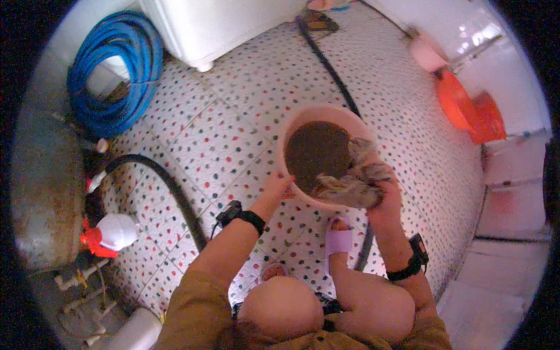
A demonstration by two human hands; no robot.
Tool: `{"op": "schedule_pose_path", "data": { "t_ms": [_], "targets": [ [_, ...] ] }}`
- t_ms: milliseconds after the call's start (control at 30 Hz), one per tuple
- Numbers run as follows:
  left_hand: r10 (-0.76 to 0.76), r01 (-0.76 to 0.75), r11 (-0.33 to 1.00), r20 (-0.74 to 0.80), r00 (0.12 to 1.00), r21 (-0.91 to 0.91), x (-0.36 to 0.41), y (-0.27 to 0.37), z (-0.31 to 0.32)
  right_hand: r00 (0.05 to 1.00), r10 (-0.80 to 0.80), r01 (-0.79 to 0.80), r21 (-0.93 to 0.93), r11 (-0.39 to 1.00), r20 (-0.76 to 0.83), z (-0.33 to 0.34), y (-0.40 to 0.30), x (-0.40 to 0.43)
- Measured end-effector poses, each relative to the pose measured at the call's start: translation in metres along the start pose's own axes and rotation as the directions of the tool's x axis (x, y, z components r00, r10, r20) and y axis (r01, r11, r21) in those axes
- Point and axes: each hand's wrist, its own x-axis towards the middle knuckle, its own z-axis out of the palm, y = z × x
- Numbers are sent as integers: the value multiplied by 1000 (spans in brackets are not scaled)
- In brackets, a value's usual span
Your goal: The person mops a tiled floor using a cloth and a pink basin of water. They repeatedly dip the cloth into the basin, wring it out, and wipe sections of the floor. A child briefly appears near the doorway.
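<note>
A round pink plastic bucket point(323, 110) with dark brown contents point(317, 153) is before me, above the floor or on it; I cannot tell which. My left hand point(282, 186) grips its near left rim. At the near right rim my right hand point(387, 197) is closed on a bunched, patterned wet-looking cloth point(350, 192), part of which hangs inside the bucket. The fingers of my right hand are partly hidden by the cloth. Both wrists wear black bands.
Spotted tile floor point(218, 140) surrounds me. A black hose point(170, 183) curves at left, another point(328, 65) runs beyond the bucket. A coiled blue hose point(148, 83), a white appliance point(218, 26) and a white bottle point(117, 232) stand around; orange plastic basins point(457, 100) lie at right.
</note>
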Motion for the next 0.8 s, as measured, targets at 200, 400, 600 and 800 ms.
{"op": "schedule_pose_path", "data": {
  "t_ms": [200,400,600,800],
  "targets": [
    [79,-77,996,-63,995,32,-1,-8,-4,963,237,-241,-21,970,-131,-74,9,77],
    [235,-207,934,-63,970,291,1,-13,-16,899,409,-404,62,913,-157,-158,30,115],
    [-47,78,986,-200,979,147,-19,1,-10,897,413,-417,9,909,-155,-155,44,122],
    [126,-6,944,-342,931,331,-25,1,-8,932,343,-353,-81,932,-115,-136,33,124]
  ]
}}
